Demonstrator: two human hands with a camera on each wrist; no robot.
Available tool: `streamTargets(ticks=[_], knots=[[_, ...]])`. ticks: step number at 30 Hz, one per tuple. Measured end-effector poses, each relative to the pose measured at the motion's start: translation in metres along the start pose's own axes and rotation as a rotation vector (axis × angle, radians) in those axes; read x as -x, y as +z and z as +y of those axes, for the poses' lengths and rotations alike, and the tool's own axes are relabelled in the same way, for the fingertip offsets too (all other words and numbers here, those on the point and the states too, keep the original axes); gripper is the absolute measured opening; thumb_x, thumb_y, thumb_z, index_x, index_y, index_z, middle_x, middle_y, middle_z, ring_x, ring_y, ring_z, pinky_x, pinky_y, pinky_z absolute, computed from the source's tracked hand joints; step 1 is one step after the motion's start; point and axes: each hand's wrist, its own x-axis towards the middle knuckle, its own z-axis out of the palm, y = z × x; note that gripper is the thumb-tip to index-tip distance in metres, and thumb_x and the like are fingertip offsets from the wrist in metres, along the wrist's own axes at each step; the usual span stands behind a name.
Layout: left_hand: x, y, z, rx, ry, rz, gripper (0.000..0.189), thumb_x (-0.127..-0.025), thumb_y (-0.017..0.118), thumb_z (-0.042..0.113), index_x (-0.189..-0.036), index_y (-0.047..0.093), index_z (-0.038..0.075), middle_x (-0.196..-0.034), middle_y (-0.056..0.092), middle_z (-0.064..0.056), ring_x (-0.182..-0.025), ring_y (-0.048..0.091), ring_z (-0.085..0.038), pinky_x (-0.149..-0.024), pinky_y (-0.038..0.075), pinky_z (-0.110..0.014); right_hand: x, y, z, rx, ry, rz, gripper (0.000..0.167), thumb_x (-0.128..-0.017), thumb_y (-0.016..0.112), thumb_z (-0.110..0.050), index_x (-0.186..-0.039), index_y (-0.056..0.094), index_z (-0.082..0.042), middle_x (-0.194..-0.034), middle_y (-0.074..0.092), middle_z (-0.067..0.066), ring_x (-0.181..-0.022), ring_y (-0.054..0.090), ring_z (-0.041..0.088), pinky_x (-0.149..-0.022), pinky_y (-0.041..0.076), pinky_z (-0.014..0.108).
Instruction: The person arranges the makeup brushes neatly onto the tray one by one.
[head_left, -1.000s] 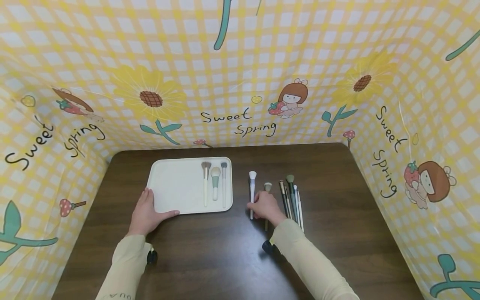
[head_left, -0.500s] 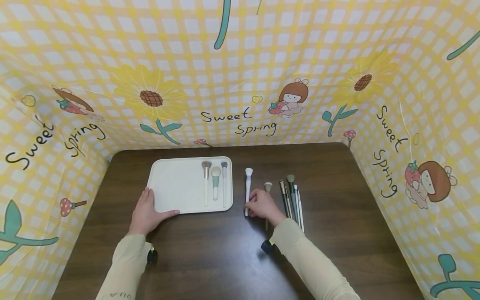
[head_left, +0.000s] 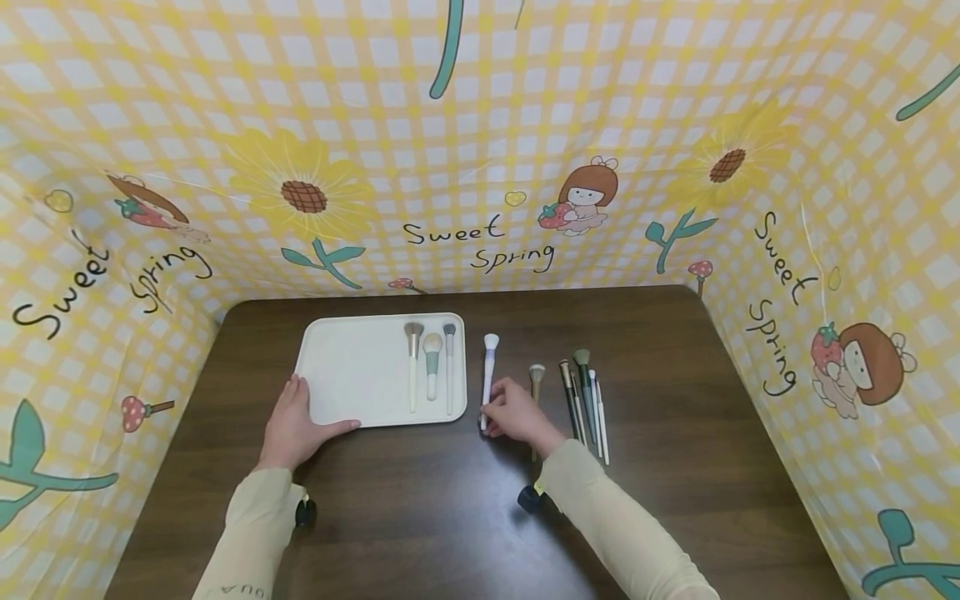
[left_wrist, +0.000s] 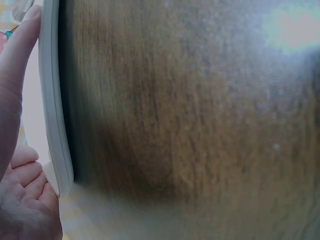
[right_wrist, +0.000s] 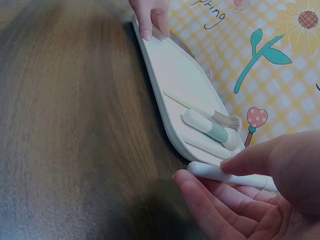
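My right hand (head_left: 517, 410) pinches a white makeup brush (head_left: 490, 360) by its handle end, thumb above and fingers below, white bristles pointing away. The brush is just right of a white tray (head_left: 352, 371). In the right wrist view the handle tip (right_wrist: 202, 171) overlaps the tray's near corner. My left hand (head_left: 294, 427) holds the tray's front-left corner, thumb along the front rim and fingers at the left side. Side by side on the tray's right part lie a brown-bristled brush (head_left: 412, 367), a short green-and-white brush (head_left: 431, 367) and a slim grey brush (head_left: 449, 371).
Right of my right hand, a tan-handled brush (head_left: 536, 375) lies partly hidden behind it. Farther right is a cluster of several brushes (head_left: 587, 400), dark and pale. Yellow checked cloth (head_left: 450, 125) stands around the back and sides of the dark wooden table (head_left: 420, 517).
The white brush has moved left in my right hand, from near the tan-handled brush toward the tray's right edge. My left hand and the tray have stayed in place.
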Motion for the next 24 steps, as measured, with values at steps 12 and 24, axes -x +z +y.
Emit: streamTargets(ticks=[12, 24], knots=[[0.001, -0.002, 0.002, 0.007, -0.01, 0.002, 0.143, -0.067, 0.081, 0.074, -0.151, 0.014, -0.021, -0.157, 0.011, -0.042, -0.147, 0.014, -0.054, -0.115, 0.021, -0.064, 0.001, 0.01, -0.001, -0.032, -0.009, -0.028, 0.037, -0.088, 0.072, 0.006, -0.119, 0.051, 0.007, -0.083, 0.07, 0.013, -0.063, 0.07, 0.026, -0.061, 0.062, 0.039], [0.001, -0.003, 0.005, 0.009, -0.012, 0.004, 0.145, -0.065, 0.081, 0.076, -0.151, 0.016, -0.021, -0.157, 0.013, -0.042, -0.147, 0.015, -0.053, -0.115, 0.022, -0.064, 0.0, 0.022, -0.002, -0.071, -0.024, -0.049, 0.034, -0.087, 0.075, 0.006, -0.115, 0.057, 0.01, -0.081, 0.072, 0.012, -0.064, 0.071, 0.025, -0.061, 0.062, 0.036]])
